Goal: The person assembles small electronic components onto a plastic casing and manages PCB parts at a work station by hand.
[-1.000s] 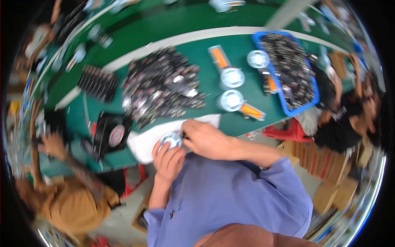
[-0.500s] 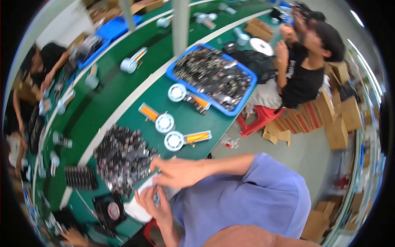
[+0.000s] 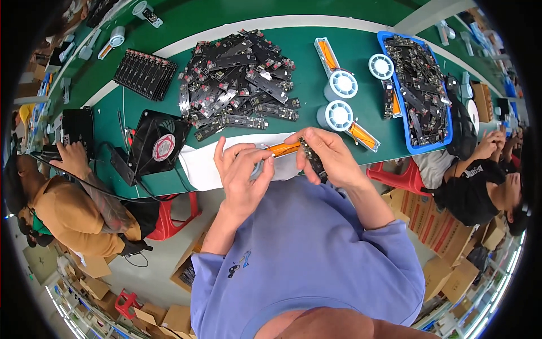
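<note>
My left hand is closed around a light-blue handheld fan body, mostly hidden behind the fingers. Its open handle, with an orange strip inside, points toward my other hand. Between thumb and fingers, my right hand grips a narrow black circuit board, tilted beside the handle's end. Both hands are above a white cloth at the table's near edge. Past them lies a heap of similar black circuit boards.
Light-blue fans with orange-filled handles lie right of the heap. A blue tray of boards stands farther right. Left are a black cooling fan with cables and a stack of black board panels. People sit on both sides.
The view has swung, putting the heap and tray farther right. My right hand, earlier by the heap's edge, now shows a circuit board in its grip, close to the fan handle.
</note>
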The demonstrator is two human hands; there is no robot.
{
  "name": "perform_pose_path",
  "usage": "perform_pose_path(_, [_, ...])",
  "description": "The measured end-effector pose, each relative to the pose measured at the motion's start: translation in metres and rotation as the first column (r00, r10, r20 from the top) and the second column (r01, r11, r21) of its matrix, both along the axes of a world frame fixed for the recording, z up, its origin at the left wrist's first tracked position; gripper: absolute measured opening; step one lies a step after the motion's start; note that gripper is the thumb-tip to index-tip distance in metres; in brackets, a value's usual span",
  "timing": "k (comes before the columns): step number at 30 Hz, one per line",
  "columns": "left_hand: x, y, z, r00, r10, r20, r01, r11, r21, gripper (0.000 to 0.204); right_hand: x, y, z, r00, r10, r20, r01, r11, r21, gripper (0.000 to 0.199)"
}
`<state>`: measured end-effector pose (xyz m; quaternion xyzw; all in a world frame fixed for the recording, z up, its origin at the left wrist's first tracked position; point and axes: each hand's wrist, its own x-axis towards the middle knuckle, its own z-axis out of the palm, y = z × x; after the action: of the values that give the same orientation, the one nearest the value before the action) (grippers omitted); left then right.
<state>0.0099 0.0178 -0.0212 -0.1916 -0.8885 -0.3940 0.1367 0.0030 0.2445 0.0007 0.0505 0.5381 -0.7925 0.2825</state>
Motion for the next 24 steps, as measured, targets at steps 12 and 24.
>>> perform_pose_path(12, [0.001, 0.003, -0.001, 0.999, 0.017, -0.035, -0.016, 1.000, 0.009, 0.013, 0.009, -0.013, -0.008, 0.782, 0.002, -0.623, 0.246, 0.918, 0.311, 0.018])
perform_pose_path(24, [0.001, 0.003, -0.001, 0.999, 0.022, -0.025, -0.022, 0.999, 0.032, 0.013, 0.023, 0.000, 0.030, 0.495, 0.361, -0.791, 0.513, 0.613, 0.601, 0.042])
